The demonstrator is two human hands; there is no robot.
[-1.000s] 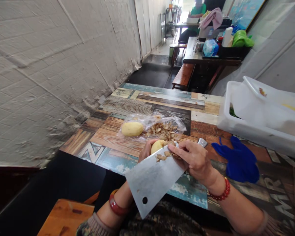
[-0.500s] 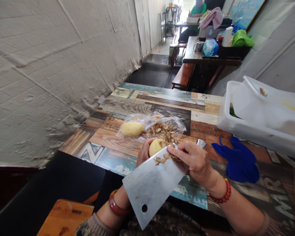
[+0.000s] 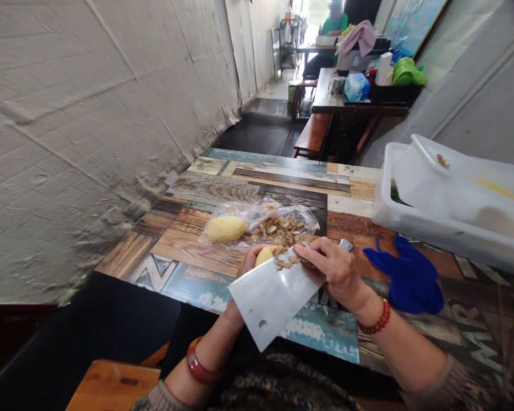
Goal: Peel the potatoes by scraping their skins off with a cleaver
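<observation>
In my left hand (image 3: 247,261) is a pale yellow potato (image 3: 265,255), largely hidden behind the blade. My right hand (image 3: 340,271) grips a broad cleaver (image 3: 278,299) near its handle, thumb side along the blade's top. Bits of brown peel cling to the cleaver, whose edge lies against the potato. Just beyond my hands a clear plastic bag (image 3: 257,216) is spread out, bearing a heap of potato peelings (image 3: 282,227). A peeled potato (image 3: 226,229) rests on the bag's left part.
Right of my hands lies a blue glove (image 3: 415,277) on the patterned table (image 3: 205,228). Behind it stands a white plastic tub (image 3: 445,225) with another white container (image 3: 462,177) tilted in it. A wall borders the left. Farther off, a person in green (image 3: 336,24) sits.
The cleaver has tilted flatter and its hole end has risen, covering more of the potato. The whole view has shifted slightly.
</observation>
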